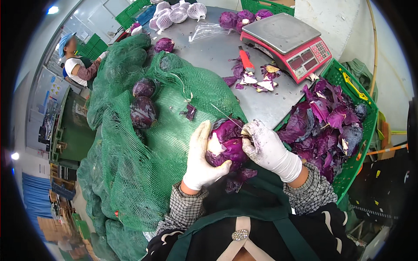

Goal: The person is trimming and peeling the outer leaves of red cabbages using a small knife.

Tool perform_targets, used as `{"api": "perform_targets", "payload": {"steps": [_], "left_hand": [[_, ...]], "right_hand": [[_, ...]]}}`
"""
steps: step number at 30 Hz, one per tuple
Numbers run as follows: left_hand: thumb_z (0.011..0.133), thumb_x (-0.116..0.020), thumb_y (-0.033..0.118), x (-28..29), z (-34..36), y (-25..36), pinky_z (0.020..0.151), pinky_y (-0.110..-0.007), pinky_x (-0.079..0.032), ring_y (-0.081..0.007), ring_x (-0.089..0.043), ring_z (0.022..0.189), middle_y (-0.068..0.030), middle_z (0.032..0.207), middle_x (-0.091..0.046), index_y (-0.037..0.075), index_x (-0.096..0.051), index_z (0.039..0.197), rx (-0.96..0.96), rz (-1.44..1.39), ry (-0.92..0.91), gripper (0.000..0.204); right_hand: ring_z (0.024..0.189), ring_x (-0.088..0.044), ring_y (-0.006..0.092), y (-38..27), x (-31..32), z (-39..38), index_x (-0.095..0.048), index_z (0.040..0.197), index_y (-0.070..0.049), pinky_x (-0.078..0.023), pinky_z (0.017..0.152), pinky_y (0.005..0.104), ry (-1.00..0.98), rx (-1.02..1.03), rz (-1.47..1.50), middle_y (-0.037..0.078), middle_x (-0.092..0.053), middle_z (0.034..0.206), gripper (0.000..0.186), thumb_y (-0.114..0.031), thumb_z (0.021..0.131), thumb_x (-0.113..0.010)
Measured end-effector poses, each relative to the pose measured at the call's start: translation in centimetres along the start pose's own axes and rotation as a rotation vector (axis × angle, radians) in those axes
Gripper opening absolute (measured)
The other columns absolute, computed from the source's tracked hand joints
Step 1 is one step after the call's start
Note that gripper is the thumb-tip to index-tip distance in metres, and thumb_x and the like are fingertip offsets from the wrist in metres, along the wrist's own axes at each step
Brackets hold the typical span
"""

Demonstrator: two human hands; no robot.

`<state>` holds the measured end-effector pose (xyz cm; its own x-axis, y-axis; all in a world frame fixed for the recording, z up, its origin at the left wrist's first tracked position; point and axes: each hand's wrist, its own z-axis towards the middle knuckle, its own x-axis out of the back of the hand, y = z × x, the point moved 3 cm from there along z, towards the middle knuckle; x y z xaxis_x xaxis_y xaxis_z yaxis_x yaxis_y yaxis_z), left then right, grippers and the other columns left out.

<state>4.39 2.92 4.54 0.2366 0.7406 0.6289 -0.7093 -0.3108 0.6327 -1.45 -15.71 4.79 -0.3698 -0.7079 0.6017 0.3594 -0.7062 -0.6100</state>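
Observation:
A purple cabbage [230, 145] with a pale cut stem end rests in my left hand [201, 158], whose fingers and thumb wrap its left side. At the cabbage's right side my right hand [266, 148] is closed in a pinch. A thin knife [225, 114], seen nearly edge-on, juts from its fingertips toward the upper left; the handle is hidden. Loose purple leaves [239, 179] hang just below the cabbage. Both hands wear white gloves with stains. Under and beside them spreads a green mesh sack [174, 143], where two more purple cabbages [143, 112] lie.
A green crate [370, 117] heaped with purple leaves [322, 126] stands at my right. Beyond it are a red scale [300, 54], an orange-handled tool [246, 60] and leaf scraps on the metal table [213, 48]. Foam-netted produce [176, 14] sits far back. Another person [78, 65] stands far left.

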Motion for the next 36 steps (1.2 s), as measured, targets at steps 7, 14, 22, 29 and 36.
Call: {"api": "perform_targets", "payload": {"steps": [7,14,22,29,36], "left_hand": [[0.066,-0.068,0.013,0.8,-1.5,-4.8,0.107,-0.039,-0.033,-0.0288,-0.043,0.126,-0.0185,0.135,-0.044,0.001,-0.032,0.144,0.377,-0.469,0.176,0.086],[0.072,-0.061,0.008,1.0,-2.0,-6.1,0.106,-0.039,-0.034,-0.0272,-0.044,0.125,-0.0179,0.134,-0.046,0.0,-0.031,0.144,0.504,-0.802,0.334,0.078],[0.056,-0.082,0.03,0.6,1.6,0.3,0.112,-0.042,-0.026,-0.0383,-0.032,0.135,-0.0276,0.143,-0.032,-0.005,-0.026,0.143,-0.038,0.106,-0.103,0.11],[0.051,-0.088,0.047,-1.0,1.7,1.7,0.111,-0.044,-0.029,-0.0427,-0.035,0.131,-0.0313,0.138,-0.037,-0.012,-0.03,0.137,0.184,0.065,-0.081,0.119],[0.049,-0.09,0.034,-3.0,2.7,4.3,0.106,-0.045,-0.033,-0.0433,-0.043,0.123,-0.0296,0.132,-0.042,-0.01,-0.033,0.135,-0.026,0.299,-0.056,0.112]], "right_hand": [[0.081,-0.058,0.0399,4.9,0.6,-1.3,-0.053,0.094,0.0,-0.051,0.072,0.0452,0.098,-0.162,-0.148,0.022,-0.056,0.087,0.016,-0.008,0.08,-0.054],[0.088,-0.059,0.0308,8.8,6.2,-5.1,-0.059,0.106,0.001,-0.049,0.079,0.036,0.294,-0.294,-0.225,0.016,-0.059,0.095,0.031,-0.008,0.078,-0.07],[0.1,-0.058,0.0253,3.4,0.8,-0.1,-0.056,0.118,0.003,-0.046,0.087,0.0328,-0.051,-0.366,0.541,0.015,-0.061,0.106,0.048,-0.025,0.083,-0.072],[0.104,-0.057,0.037,1.6,0.3,-4.2,-0.055,0.116,0.006,-0.046,0.09,0.0379,0.117,-0.326,0.133,0.023,-0.059,0.109,0.045,-0.026,0.087,-0.066],[0.105,-0.059,0.0379,0.4,3.7,-3.3,-0.053,0.123,0.004,-0.05,0.087,0.0394,0.024,-0.168,-0.04,0.024,-0.057,0.12,0.04,-0.02,0.092,-0.057]]}}
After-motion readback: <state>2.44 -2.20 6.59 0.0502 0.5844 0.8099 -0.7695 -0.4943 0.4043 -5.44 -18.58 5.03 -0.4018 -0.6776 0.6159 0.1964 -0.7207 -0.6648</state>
